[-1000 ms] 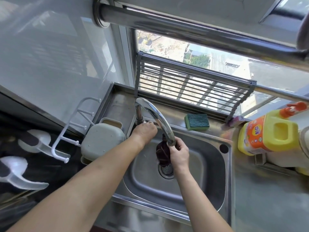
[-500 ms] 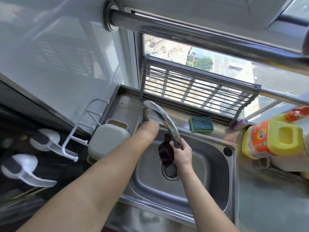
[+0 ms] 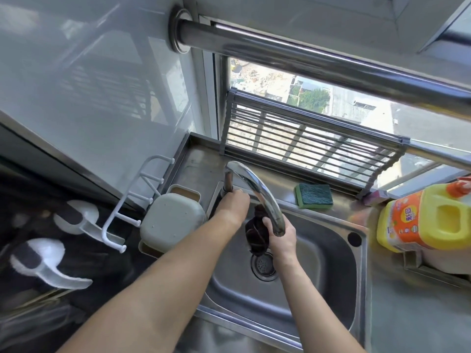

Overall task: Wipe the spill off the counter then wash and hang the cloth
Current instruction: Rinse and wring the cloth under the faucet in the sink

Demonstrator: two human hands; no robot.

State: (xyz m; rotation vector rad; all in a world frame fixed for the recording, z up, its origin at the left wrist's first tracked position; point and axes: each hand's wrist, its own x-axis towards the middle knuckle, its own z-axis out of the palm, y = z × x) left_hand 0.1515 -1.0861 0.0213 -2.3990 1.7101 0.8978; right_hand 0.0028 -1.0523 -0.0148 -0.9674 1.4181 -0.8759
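While the steel sink (image 3: 331,263) takes most of the view, sunk in the dull metal tabletop (image 3: 407,319), the washing step seems only to begin. The curved chrome faucet (image 3: 257,189) arches over the basin, smooth and shiny. The yellow plastic detergent jug (image 3: 430,222) stands at the right, well apart. The left hand (image 3: 233,203) is at the base of the faucet, probably on the valve; I cannot tell if its fingers are closed there. The right hand (image 3: 281,233) is clamped on the dark cloth (image 3: 256,234), soft and bunched, just under the spout and above the round drain strainer (image 3: 263,266). No water is visible. To do it well, I think the cloth should stay directly below the spout, and the flow should open gently to avoid splashing.
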